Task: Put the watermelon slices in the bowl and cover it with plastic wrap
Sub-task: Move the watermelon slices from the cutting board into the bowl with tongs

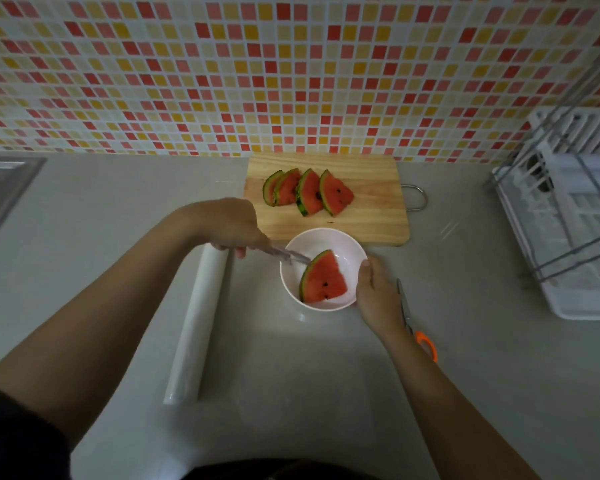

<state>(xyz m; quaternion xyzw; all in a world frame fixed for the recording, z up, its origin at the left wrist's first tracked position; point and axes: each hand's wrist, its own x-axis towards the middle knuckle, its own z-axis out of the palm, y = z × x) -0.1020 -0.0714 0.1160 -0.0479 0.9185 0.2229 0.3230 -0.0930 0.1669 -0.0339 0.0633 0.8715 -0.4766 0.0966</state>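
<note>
A long white roll of plastic wrap (197, 323) lies on the pale grey countertop (101, 220), its long axis running from near the person up and slightly right, its far end tucked under the fingers of the left hand (229, 223). That hand is curled closed around the handle of a slim metal utensil (286, 253), blurred so I cannot tell whether it is a fork or a knife; the shaft points right and slightly toward the person, its tip meeting the rind edge of the wedge in the bowl.

Just right of those fingers sits the round white bowl (352, 251). Inside it one triangular red watermelon slice with green rind (324, 278) leans on the near wall, its rind curving along the left side and its point aimed right, toward the right hand's fingertips.

Beyond the bowl, well past both hands, four overlapping red watermelon slices (307, 192) lie in a row across the rectangular light wooden cutting board (371, 216), rinds to the left and points to the right.

The right hand (376, 292) cups the bowl's right rim, thumb on the edge, fingers wrapped narrowly against the outer wall.

Just right of that wrist lie orange-handled steel scissors (416, 323), blades pointing away. At the far right stands a white dish rack (568, 237).
</note>
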